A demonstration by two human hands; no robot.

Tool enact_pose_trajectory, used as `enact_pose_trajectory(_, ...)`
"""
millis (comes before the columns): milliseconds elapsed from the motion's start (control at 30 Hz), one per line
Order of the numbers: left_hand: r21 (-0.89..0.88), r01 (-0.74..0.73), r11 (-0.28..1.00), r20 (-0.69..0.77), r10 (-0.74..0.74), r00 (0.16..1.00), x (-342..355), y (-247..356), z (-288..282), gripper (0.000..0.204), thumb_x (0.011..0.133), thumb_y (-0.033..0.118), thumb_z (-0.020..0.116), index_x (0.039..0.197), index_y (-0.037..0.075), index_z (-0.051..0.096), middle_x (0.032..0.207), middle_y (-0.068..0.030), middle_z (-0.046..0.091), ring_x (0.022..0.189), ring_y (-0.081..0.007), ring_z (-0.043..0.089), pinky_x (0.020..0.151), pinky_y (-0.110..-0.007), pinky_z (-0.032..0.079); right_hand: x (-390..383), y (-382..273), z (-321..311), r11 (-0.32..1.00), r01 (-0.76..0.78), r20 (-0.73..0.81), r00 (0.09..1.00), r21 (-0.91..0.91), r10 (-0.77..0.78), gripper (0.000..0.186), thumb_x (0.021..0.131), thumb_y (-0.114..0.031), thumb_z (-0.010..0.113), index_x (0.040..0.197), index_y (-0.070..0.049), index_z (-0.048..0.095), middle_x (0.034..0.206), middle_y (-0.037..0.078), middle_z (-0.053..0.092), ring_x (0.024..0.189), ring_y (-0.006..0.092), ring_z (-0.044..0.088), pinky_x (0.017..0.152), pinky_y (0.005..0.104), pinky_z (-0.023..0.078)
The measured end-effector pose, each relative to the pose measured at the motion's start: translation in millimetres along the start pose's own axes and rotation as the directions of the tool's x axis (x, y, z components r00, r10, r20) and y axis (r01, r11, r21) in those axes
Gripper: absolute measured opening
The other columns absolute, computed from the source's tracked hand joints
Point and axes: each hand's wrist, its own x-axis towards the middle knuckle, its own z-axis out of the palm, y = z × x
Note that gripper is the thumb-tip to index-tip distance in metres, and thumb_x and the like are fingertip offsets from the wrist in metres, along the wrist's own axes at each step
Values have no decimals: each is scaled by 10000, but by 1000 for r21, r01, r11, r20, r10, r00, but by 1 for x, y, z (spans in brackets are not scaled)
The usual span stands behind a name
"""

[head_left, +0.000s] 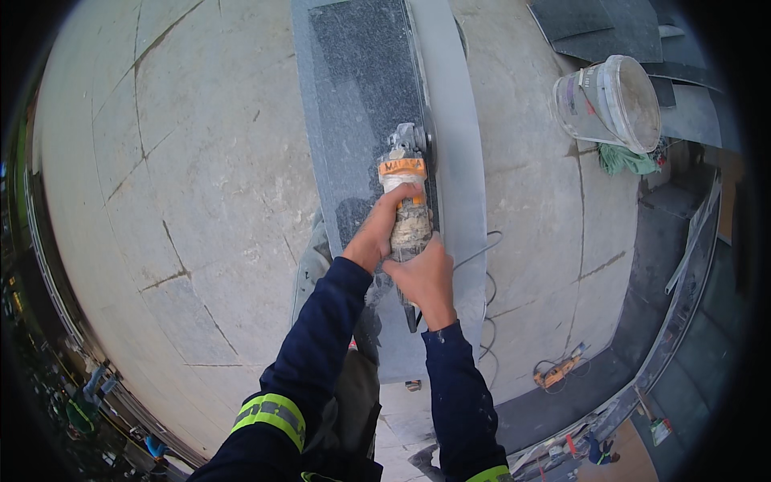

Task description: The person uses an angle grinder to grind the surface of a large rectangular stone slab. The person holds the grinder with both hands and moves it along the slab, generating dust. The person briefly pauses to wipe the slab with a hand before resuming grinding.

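Left hand [381, 229] and right hand [427, 279] wrap the grinder [408, 215]; guide it firmly, disc [432, 145] upright along the three-o'clock edge of the slab [361, 72], cord [493, 287] clear at four.

Partly hidden: the body of the grinder [412, 221], beneath the left hand [381, 226] and right hand [427, 277]. Cut off: the slab [361, 72], by the upper edge; the sleeves [313, 333], by the lower. Too small for detail: the distant person [82, 410], lower left.
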Motion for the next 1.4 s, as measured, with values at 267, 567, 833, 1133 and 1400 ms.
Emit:
enact_pose_trajectory(267, 11, -8, 1000, 0, 8, 1000, 40, 50, 4, 483, 793, 348, 658, 1125, 29, 511, 826, -139, 621, 682, -252, 653, 624, -382, 574, 47, -39, -7, 1000, 30, 28, 999, 5, -30, 582, 601, -243, 799, 1023, 82, 564, 951, 260, 677, 922, 387, 679, 784, 406, 538)
enact_pose_trajectory(567, -17, 26, 1000, -22, -26, 999, 11, 13, 3, 456, 797, 320, 664, 1122, 40, 512, 835, -142, 627, 693, -255, 655, 635, -393, 571, 12, -9, -4, 1000, 7, 26, 1000, 2, -7, 574, 609, -222, 805, 1022, 86, 551, 949, 256, 677, 924, 386, 678, 788, 406, 535)
enact_pose_trajectory(833, -34, 6, 999, -10, -7, 1000, 8, 18, 6, 435, 789, 285, 686, 1109, 41, 520, 829, -100, 618, 685, -222, 645, 634, -355, 560, 15, -10, -2, 999, 44, 10, 999, 5, -44, 574, 609, -226, 807, 1012, 91, 550, 954, 268, 671, 924, 393, 675, 789, 414, 533)
enact_pose_trajectory(1133, 35, -51, 998, -21, 51, 998, 31, 39, 6, 458, 792, 344, 661, 1092, 28, 520, 814, -142, 621, 655, -247, 643, 604, -380, 569, 39, -29, -5, 999, 34, 26, 999, 11, -35, 551, 601, -237, 800, 988, 88, 581, 931, 255, 682, 894, 361, 693, 761, 398, 544)
enact_pose_trajectory(1400, -9, -2, 1000, -10, 2, 1000, 13, 15, 3, 442, 801, 300, 674, 1113, 34, 511, 821, -124, 624, 664, -233, 651, 613, -371, 571, 17, -9, -2, 1000, 17, 17, 1000, 8, -17, 541, 602, -206, 793, 997, 91, 573, 927, 253, 682, 903, 368, 689, 780, 402, 539)
